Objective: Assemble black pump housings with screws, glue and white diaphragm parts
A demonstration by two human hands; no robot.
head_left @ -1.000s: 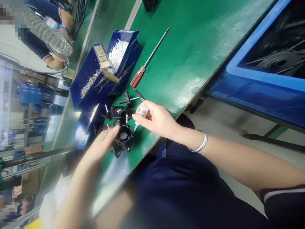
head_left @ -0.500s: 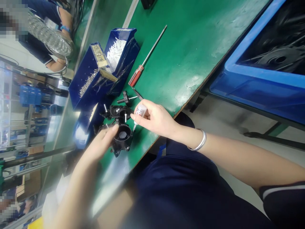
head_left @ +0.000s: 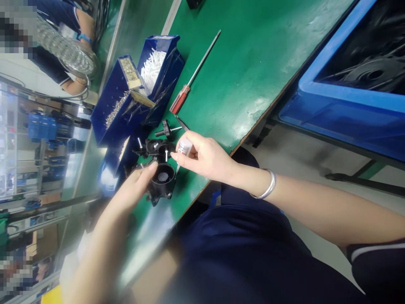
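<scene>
Head view, centre: right hand (head_left: 205, 156) pinches a white bottle (head_left: 184, 146) (likely light, soft; hold mid-body); left hand (head_left: 137, 184) grips a stiff-looking black housing (head_left: 159, 189) near its rim.

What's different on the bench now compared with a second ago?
Very little: the things on the bench appear slightly higher and farther left, together, as the whole view shifted. Nothing was visibly taken hold of or let go. The right hand still holds the white bottle, tip near the rim of the round black part; the left hand stays on that part. The screwdriver lies as before.
</scene>
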